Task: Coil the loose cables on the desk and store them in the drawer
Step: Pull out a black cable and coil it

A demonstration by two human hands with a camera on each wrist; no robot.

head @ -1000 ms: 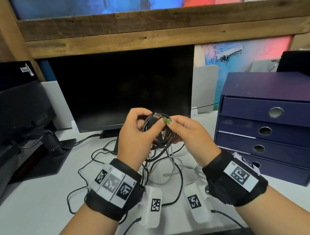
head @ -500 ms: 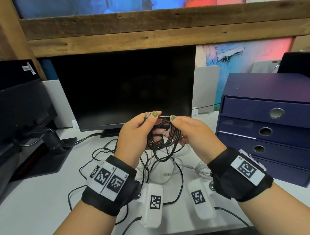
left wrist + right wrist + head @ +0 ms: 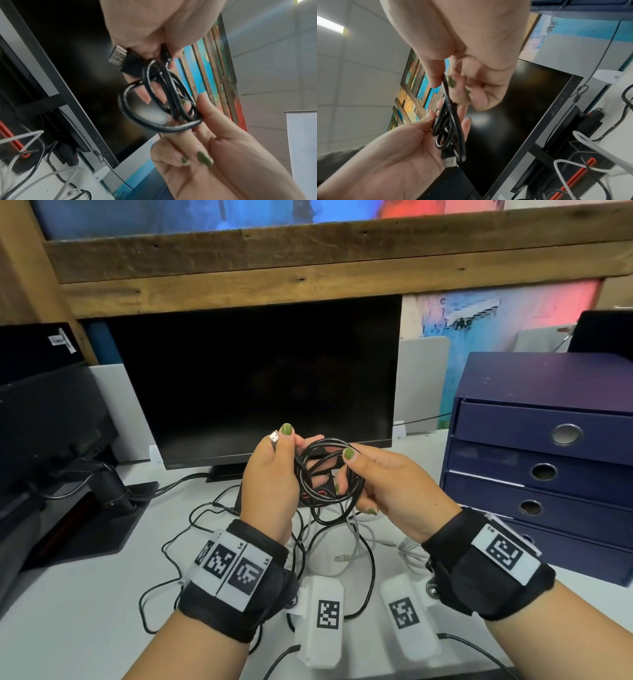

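A black cable coil [image 3: 325, 474] hangs between both hands above the desk, in front of the monitor. My left hand [image 3: 284, 440] pinches its silver USB plug [image 3: 274, 437] between thumb and finger, with its other fingers behind the loops. My right hand [image 3: 344, 470] grips the coil's right side, thumb on top. In the left wrist view the plug [image 3: 118, 56] sticks out beside the left hand [image 3: 159, 54], with the coil [image 3: 159, 102] just beyond it. The right wrist view shows the right hand [image 3: 443, 81] pinching the coil [image 3: 448, 128]. The blue drawer unit [image 3: 548, 392] stands at the right with its drawers closed.
Loose black cables [image 3: 191, 525] and a white cable [image 3: 356, 532] lie tangled on the white desk [image 3: 85, 611] under my hands. A dark monitor [image 3: 260, 378] stands behind, a second screen [image 3: 41, 419] at the left. A wooden shelf [image 3: 308, 278] runs overhead.
The left hand has drawn the USB plug up and to the left, away from the right thumb. The coil has spread into a wider loop between the hands.
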